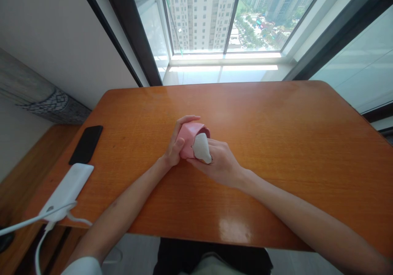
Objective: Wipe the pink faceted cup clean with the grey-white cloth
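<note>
My left hand (175, 144) is wrapped round a pink cup (188, 137) that lies tilted on its side on the orange wooden table (276, 135). Its open mouth faces my right hand. My right hand (219, 162) pinches a small white cloth or wipe (202, 148) and presses it against the cup's rim and mouth. Both hands meet at the middle of the table, close to me. The inside of the cup is mostly hidden by the white cloth.
A black phone (86, 144) lies flat near the table's left edge. Just in front of it sits a white power bank (68, 191) with white cables (43, 221) hanging off the table. Large windows (215, 17) stand behind the far edge.
</note>
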Tool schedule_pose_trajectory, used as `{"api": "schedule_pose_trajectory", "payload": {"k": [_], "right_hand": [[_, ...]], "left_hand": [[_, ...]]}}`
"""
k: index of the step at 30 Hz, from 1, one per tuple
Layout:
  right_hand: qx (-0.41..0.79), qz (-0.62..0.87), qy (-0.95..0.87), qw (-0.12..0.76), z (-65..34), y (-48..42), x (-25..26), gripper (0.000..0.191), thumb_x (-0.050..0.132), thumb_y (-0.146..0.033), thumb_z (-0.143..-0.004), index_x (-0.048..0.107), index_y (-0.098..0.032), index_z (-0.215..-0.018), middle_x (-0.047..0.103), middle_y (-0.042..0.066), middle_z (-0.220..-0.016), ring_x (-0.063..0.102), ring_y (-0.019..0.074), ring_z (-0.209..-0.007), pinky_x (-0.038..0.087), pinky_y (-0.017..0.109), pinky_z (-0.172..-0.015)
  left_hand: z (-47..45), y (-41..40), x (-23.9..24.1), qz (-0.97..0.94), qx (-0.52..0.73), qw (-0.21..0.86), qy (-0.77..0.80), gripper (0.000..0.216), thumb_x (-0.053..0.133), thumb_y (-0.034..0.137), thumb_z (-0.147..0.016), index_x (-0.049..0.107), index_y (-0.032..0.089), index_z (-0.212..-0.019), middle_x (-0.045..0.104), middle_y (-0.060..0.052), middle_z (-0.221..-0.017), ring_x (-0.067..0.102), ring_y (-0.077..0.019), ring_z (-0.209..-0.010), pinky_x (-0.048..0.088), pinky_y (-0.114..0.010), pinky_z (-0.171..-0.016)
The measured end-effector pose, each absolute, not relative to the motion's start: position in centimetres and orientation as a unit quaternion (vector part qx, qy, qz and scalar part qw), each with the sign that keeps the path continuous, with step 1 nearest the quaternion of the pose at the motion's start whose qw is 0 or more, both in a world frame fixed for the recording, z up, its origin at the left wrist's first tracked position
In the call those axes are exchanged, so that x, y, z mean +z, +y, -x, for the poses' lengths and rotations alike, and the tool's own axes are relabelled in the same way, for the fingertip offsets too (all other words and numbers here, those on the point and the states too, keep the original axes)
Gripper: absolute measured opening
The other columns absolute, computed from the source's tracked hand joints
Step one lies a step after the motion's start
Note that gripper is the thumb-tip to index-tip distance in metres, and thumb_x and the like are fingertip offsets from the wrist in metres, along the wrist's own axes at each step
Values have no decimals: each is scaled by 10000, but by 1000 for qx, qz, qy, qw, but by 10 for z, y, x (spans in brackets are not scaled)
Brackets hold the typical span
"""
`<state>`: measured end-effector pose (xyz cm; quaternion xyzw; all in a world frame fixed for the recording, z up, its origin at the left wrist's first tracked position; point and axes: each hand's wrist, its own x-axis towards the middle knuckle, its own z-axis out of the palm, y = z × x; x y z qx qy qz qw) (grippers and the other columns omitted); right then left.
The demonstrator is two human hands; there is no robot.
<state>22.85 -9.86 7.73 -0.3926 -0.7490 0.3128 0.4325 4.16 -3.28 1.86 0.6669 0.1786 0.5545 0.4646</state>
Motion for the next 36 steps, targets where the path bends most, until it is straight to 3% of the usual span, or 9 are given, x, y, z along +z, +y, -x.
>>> {"api": "schedule_pose_trajectory", "payload": {"k": [4,6,9,14,19,22,25,31,36], "right_hand": [[528,451,-561,450,-235,-95,90,562,934,-582,-895,538,-243,-684,534,-45,-597,423,117,-563,323,286,-529],[610,436,-479,456,-238,-92,95,567,978,-620,-832,575,-243,-704,550,-46,-576,445,118,-538,318,274,-499],[696,402,-384,454,-238,-89,99,491,1026,-577,-743,696,-223,-824,622,-29,-667,501,126,-589,387,260,-522],[732,391,-366,421,-240,-87,99,412,1001,-347,-619,768,-201,-925,725,7,-808,611,164,-711,510,286,-648],[573,398,-614,369,-243,-89,82,93,732,-185,-804,649,-212,-773,577,-34,-678,465,131,-611,385,279,-584],[361,331,-796,357,-243,-88,67,211,601,-14,-739,581,-224,-734,618,-1,-746,525,167,-697,438,300,-657],[184,270,-894,307,-244,-86,60,301,590,55,-678,602,-232,-770,709,56,-845,605,226,-822,535,355,-810],[113,274,-898,324,-240,-87,58,41,739,-197,-966,704,-216,-977,772,129,-1018,677,298,-972,612,469,-967],[104,281,-859,415,-235,-80,31,191,705,-263,-1060,699,-247,-870,770,77,-898,688,252,-885,616,435,-937]], "left_hand": [[-38,-23,13,-765,558,295,130,1030,660,888,-957,372,341,-1781,432,-162,-1830,489,-477,-1665,469,-694,-1335],[-36,-20,12,-804,543,215,114,1103,782,837,-893,344,383,-1798,382,-159,-1864,384,-500,-1730,400,-765,-1357],[-33,-18,11,-809,551,181,98,1087,844,736,-881,368,371,-1788,396,-177,-1846,443,-480,-1688,469,-750,-1302],[-32,-20,9,-785,564,234,106,917,779,702,-935,479,315,-1709,527,-195,-1716,549,-447,-1580,535,-711,-1235],[-34,-24,11,-739,562,348,132,812,726,719,-963,560,285,-1629,610,-180,-1627,619,-433,-1488,516,-685,-1245],[-34,-29,18,-693,550,433,172,717,658,742,-998,651,267,-1534,674,-157,-1535,687,-388,-1373,541,-610,-1223],[-34,-31,24,-678,523,482,184,666,684,724,-988,718,239,-1444,717,-149,-1441,721,-356,-1280,584,-541,-1157],[-34,-30,21,-630,524,547,171,646,690,712,-1002,699,237,-1438,714,-141,-1453,783,-314,-1190,638,-468,-1064],[-32,-30,20,-689,488,507,174,757,676,795,-1005,646,269,-1549,679,-152,-1553,756,-344,-1298,615,-509,-1151]]}}
